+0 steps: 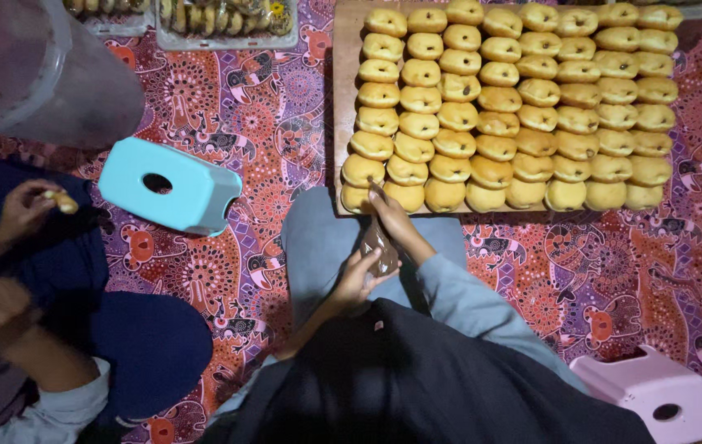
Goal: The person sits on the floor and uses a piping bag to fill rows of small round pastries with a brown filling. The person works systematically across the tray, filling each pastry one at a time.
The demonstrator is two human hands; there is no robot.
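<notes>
- The person's two hands were on a brown piping bag (379, 241), low in the frame's centre over the grey-clad lap.
- The left hand (357, 278) was curled around the bag's bulk at its 6 o'clock end, squeezing from behind.
- The right hand (394, 222) was closed around the bag's neck, guiding the tip towards 12 o'clock.
- That tip touched a golden bun (365, 194) at the wooden board's (339, 115) near-left corner.
- To do this well, I'd judge: keep the squeeze steady from the rear, hold the nozzle still, and lift off cleanly before moving along the row.
- At 9 o'clock, another person's hand (29, 205) pinched a small pale piece; a turquoise stool (172, 185) sat between the two people.
- A pink stool (652, 393) sat at 4 o'clock on the patterned mat (269, 107).
</notes>
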